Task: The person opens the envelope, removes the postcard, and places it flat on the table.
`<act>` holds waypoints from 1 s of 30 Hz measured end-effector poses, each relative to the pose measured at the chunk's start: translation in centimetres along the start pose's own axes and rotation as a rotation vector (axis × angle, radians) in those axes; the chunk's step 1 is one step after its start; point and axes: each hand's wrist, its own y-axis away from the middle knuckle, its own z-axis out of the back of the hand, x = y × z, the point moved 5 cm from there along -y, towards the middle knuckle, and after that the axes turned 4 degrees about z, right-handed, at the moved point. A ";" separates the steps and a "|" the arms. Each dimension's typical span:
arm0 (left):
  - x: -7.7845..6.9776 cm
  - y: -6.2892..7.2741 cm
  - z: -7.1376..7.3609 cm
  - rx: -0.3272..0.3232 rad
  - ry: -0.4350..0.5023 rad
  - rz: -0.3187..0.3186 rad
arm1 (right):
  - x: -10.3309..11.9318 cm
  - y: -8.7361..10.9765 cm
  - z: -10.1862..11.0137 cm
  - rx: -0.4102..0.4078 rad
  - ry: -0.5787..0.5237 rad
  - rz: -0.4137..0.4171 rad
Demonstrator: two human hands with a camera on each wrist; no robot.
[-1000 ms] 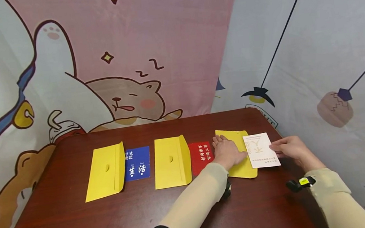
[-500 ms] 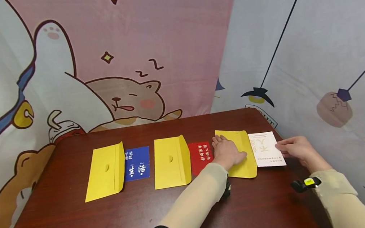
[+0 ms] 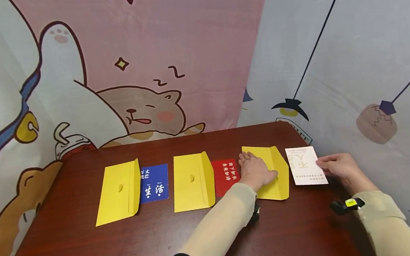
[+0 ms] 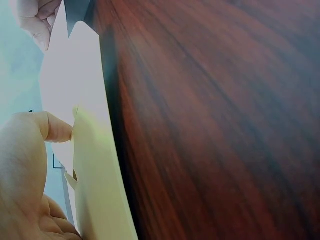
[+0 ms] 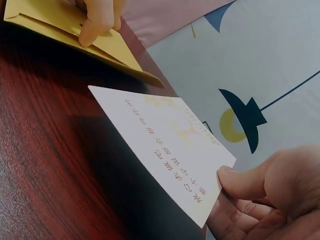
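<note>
Between thumb and fingers my right hand (image 3: 342, 169) pinches the right edge of a white card (image 3: 306, 166) with gold and brown writing. In the right wrist view the card (image 5: 167, 145) hangs tilted just over the table, apart from the envelope. My left hand (image 3: 255, 172) lies with its fingers spread on the rightmost yellow envelope (image 3: 280, 170), pressing it to the table. That envelope's flap points right, towards the card. In the left wrist view, the left thumb (image 4: 57, 128) touches the envelope (image 4: 100, 175) near its slot.
A red card (image 3: 225, 175) lies partly under the left hand's side, beside a middle yellow envelope (image 3: 191, 182). Further left, a blue card (image 3: 154, 183) lies next to another yellow envelope (image 3: 119, 192). All rest on a dark red wooden table (image 3: 127, 248). A cartoon-printed cloth (image 3: 203, 63) hangs behind.
My right hand has moved right with the white card, which has gone from overlapping the envelope's flap to standing apart from it. My left hand stays on the envelope.
</note>
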 end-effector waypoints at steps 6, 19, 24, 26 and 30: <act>0.0 0.0 0.0 -0.002 0.013 0.014 | -0.4 -0.3 -0.2 0.000 0.028 0.014; 0.0 0.3 0.1 -0.014 0.016 0.003 | 0.5 -0.6 -1.6 -0.086 0.237 0.049; 0.0 0.3 0.2 -0.027 0.027 0.005 | 0.4 -0.8 -1.9 -0.120 0.288 0.046; 0.0 0.4 0.2 -0.034 0.027 0.004 | 0.4 -0.8 -1.9 -0.125 0.308 0.051; -0.1 0.4 0.3 -0.034 0.013 0.014 | 0.6 -0.6 -1.8 -0.121 0.339 0.083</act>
